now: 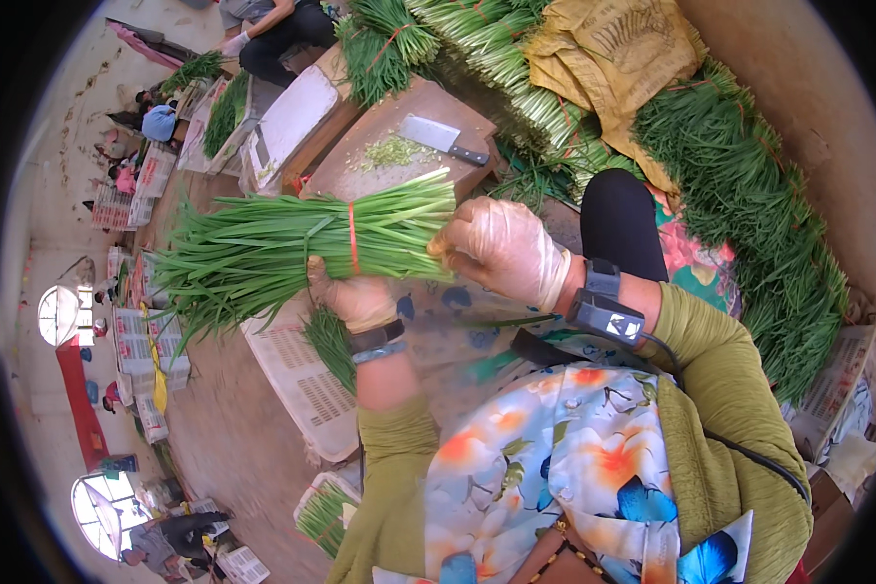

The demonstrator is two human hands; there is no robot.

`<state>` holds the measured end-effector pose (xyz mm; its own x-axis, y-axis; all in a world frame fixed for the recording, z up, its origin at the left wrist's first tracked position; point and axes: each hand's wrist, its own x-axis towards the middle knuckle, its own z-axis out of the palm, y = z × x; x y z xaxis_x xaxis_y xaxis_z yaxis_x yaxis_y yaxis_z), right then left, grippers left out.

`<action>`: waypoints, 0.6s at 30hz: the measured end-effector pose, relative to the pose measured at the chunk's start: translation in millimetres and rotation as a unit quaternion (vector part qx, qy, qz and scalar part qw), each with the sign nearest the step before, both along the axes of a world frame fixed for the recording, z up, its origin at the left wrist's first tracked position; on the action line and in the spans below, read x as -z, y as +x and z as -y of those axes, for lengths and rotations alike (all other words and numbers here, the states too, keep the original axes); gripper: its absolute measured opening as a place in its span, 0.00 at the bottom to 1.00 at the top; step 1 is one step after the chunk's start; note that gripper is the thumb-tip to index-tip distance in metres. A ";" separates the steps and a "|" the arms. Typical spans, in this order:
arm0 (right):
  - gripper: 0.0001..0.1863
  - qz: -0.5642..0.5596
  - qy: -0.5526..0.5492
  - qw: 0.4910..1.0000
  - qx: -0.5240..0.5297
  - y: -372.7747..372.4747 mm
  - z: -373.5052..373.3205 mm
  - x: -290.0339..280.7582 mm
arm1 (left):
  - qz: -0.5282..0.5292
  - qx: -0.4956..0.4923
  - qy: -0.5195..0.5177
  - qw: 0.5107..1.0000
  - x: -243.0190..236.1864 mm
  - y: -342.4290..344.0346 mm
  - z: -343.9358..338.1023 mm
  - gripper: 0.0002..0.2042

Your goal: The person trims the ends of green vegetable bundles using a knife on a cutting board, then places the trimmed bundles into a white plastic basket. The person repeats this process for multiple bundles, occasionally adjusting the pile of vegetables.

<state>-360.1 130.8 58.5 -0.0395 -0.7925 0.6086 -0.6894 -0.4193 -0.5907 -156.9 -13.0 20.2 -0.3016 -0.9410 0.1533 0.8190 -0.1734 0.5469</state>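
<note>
A thick bundle of green chives point(282, 243), tied with a red band, lies level in front of me with its cut ends to the right. My left hand point(358, 297), in a thin clear glove, grips the bundle from below near its middle. My right hand point(501, 248), also gloved, is closed over the cut ends. Just beyond the bundle sits a wooden chopping block point(399, 127) with green trimmings and a cleaver point(443, 138) lying flat on it.
Big heaps of chives point(749, 214) lie at the right and top, partly under a yellow sack point(613, 54). White plastic crates point(302, 380) stand left and below. Another person point(273, 29) sits at the top; more people are at the lower left.
</note>
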 end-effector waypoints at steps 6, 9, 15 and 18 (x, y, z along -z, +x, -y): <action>0.05 0.074 0.058 0.995 0.029 2.7 7.4 10.9 | 0.001 -0.013 0.019 1.000 3.2 1.0 -4.2 0.35; 0.05 0.038 0.041 0.998 0.027 1.1 5.6 10.1 | 0.012 -0.028 0.027 0.999 3.2 1.6 -5.3 0.36; 0.05 -0.004 0.041 0.999 0.023 3.4 2.1 9.6 | 0.000 -0.019 0.011 1.000 -1.6 -0.5 -7.5 0.36; 0.04 -0.022 0.037 0.998 0.050 8.4 4.5 19.2 | 0.008 -0.025 0.003 1.000 -2.6 -4.2 -7.5 0.37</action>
